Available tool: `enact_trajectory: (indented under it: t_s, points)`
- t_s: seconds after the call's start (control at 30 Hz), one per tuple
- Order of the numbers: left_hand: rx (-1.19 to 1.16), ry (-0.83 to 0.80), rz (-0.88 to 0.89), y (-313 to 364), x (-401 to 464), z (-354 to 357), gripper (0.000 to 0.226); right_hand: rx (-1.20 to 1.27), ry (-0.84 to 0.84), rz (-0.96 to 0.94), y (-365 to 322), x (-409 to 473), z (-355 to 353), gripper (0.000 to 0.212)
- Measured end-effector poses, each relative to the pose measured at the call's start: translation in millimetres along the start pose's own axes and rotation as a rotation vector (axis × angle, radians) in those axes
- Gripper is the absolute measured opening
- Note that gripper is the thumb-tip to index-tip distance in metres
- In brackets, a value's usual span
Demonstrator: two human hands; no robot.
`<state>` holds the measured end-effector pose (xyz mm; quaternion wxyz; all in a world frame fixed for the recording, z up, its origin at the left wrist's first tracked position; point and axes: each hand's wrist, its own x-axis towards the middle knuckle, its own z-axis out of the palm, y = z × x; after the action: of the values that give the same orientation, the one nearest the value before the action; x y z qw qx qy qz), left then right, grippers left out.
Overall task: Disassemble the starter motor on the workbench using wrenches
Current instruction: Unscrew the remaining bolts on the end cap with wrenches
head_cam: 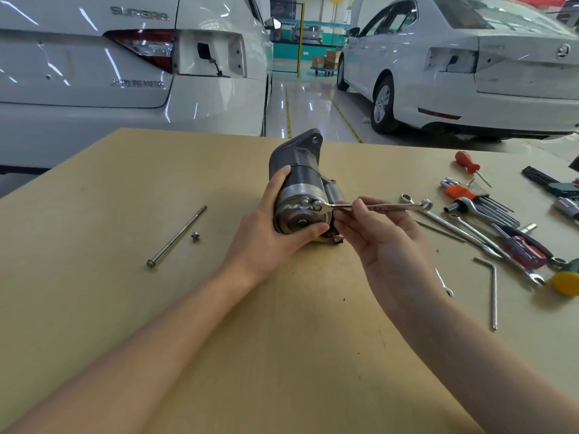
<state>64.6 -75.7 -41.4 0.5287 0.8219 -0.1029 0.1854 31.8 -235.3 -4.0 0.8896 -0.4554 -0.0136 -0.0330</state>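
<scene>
The starter motor lies on the tan workbench with its silver end cap facing me. My left hand grips the motor body, fingers over the top and thumb on the end cap. My right hand pinches a silver combination wrench near its middle. The wrench's open end sits on a bolt head at the end cap's upper right edge. A long through bolt and a small screw lie on the bench to the left.
Loose tools spread over the bench's right side: more wrenches, a hex key set, red-handled screwdrivers, a bent hex key, a yellow object. Two white cars stand beyond the bench's far edge.
</scene>
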Motion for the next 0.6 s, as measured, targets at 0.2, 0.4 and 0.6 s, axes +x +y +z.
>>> enact_trajectory:
  t_s: [0.2, 0.4, 0.6]
  points:
    - [-0.024, -0.005, -0.022, -2.4, -1.3, -0.1, 0.092, -0.940, -0.226, -0.649, -19.3, 9.0, 22.7, 0.009]
    - [0.144, -0.027, -0.042, -9.2, 2.2, -0.4, 0.027, -1.840, -0.798, -0.729, -19.7, 26.8, 71.2, 0.027]
    - [0.073, -0.013, -0.045, -3.2, 0.7, -2.1, 0.051, -1.252, -0.671, -0.671, -25.5, 18.5, 66.9, 0.011]
